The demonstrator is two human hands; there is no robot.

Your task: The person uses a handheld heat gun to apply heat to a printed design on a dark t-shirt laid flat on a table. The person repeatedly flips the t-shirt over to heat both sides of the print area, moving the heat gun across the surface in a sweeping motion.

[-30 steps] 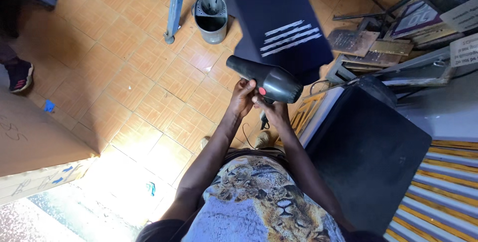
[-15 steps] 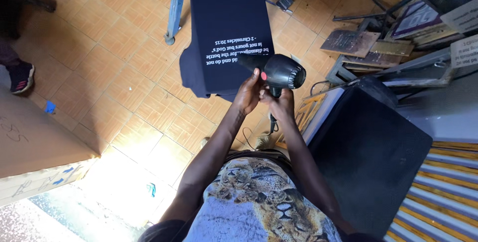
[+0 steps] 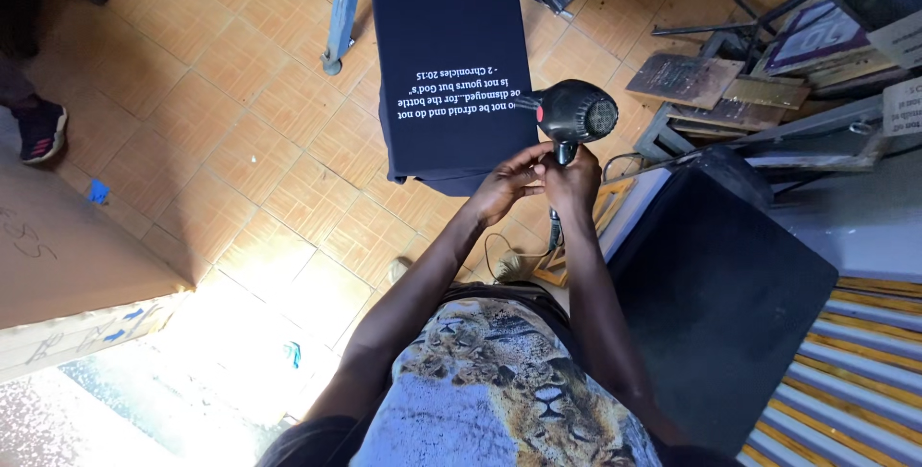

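From the head view, I see both hands meeting at the handle of a black hair dryer (image 3: 574,113). The right hand (image 3: 573,182) is wrapped around the handle, grasping it, while the left hand (image 3: 501,185) presses against the same handle from the side, its fingers curled onto it. The dryer's nozzle points left toward a dark navy t-shirt (image 3: 451,25) stretched flat on a board, white printed lettering on its lower part, just beside the nozzle tip. The dryer's cord (image 3: 554,229) hangs down from the handle toward the tiled floor (image 3: 221,102). I judge the print is already laid on the shirt and the drying is at its start or under way; whether the dryer is running I cannot tell. A black flat panel (image 3: 715,304) sits to the right
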